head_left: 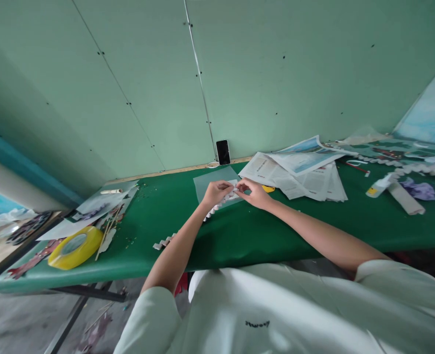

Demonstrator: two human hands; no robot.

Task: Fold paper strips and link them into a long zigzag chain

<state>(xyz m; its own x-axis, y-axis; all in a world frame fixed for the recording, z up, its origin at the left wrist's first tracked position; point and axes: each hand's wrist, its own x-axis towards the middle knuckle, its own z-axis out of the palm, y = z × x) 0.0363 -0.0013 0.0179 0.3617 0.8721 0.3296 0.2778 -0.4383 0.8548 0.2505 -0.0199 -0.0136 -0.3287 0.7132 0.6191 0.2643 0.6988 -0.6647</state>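
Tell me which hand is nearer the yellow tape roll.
Left. The left hand is rightward of the tape roll; the right hand is farther rightward, near the newspapers.

Both bent hands (235,192) nearly meet, fingers apparently pinched.

Dark script letters sit on the front of the pale shirt (272,314) at six o'clock, too blurred to read surely, and the print on the paper sheets (294,179) at two o'clock is too small to make out.
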